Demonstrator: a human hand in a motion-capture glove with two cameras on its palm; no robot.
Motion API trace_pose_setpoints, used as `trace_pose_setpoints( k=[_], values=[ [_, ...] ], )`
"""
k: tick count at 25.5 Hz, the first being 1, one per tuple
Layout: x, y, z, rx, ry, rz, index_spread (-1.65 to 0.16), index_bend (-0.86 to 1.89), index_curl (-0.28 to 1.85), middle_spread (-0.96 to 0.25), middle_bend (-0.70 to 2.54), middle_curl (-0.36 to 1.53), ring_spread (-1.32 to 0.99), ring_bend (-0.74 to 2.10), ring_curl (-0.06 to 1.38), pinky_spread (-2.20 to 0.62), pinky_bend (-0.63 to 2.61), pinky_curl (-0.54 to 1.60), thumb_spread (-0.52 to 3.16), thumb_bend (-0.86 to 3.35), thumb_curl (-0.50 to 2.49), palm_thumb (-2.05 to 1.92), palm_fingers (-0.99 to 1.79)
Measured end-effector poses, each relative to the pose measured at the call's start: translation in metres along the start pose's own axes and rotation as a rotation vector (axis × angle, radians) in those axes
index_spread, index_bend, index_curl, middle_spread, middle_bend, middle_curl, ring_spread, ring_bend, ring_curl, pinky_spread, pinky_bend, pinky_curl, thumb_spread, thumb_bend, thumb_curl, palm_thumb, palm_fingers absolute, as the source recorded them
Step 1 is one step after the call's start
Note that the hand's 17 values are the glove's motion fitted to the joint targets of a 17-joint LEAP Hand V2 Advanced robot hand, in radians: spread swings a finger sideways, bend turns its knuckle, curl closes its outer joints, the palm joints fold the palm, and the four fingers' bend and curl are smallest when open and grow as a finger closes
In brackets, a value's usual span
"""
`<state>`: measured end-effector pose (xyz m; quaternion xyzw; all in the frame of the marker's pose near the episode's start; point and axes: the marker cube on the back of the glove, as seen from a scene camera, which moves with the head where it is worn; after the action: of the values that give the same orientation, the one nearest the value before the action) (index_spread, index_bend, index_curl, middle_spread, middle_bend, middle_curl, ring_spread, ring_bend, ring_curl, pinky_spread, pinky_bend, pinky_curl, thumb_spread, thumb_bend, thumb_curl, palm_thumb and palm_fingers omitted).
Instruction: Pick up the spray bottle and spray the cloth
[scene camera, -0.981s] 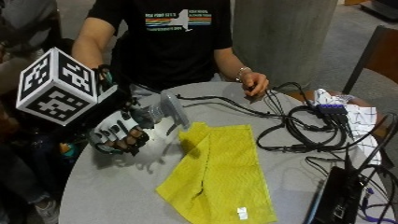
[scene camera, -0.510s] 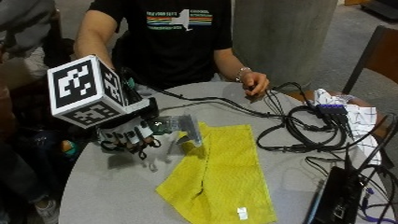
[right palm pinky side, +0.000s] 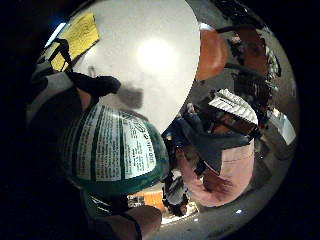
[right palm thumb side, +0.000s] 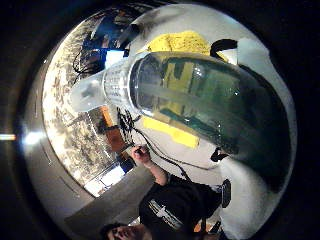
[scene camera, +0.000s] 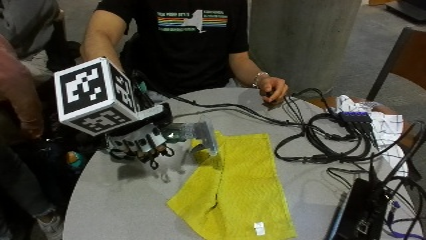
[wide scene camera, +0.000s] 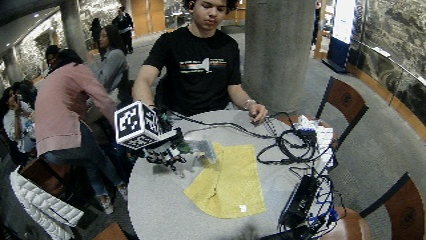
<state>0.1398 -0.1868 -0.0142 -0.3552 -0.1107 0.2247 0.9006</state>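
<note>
One second on, the gloved right hand (scene camera: 138, 145) has lifted the spray bottle (scene camera: 197, 136) off the table (scene camera: 126, 200), fingers curled around it, nozzle now over the yellow cloth's (scene camera: 236, 187) near edge, ready to spray.

I read this as a public indoor hall, something like a campus or library lobby, not a home or lab. A thick round concrete column (wide scene camera: 278, 52) rises right behind the round grey table (wide scene camera: 156, 200) where my operator sits. A corridor with wood-panelled walls (wide scene camera: 150, 14) runs off behind, and I can see people standing there. 2 wooden chairs (wide scene camera: 344, 103) with dark frames sit around the table. A large mural-like picture (wide scene camera: 394, 30) covers the wall on one side. A tangle of black cables (wide scene camera: 293, 145) lies on the tabletop.
</note>
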Motion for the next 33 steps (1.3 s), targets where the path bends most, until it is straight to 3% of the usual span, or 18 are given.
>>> trace_pose_setpoints(
  k=[27,33],
  values=[
    [0.004,0.000,0.002,0.030,-0.001,0.023,-0.21,0.15,0.48,-0.07,0.29,0.49,-0.07,0.40,0.38,0.06,0.34,0.36,0.46,-0.03,0.68,1.06,1.15],
    [-0.004,0.010,0.002,0.123,-0.143,-0.068,-0.21,0.15,0.48,-0.07,0.29,0.49,-0.07,0.40,0.38,0.05,0.34,0.36,0.46,-0.03,0.69,1.06,1.15]
  ],
)
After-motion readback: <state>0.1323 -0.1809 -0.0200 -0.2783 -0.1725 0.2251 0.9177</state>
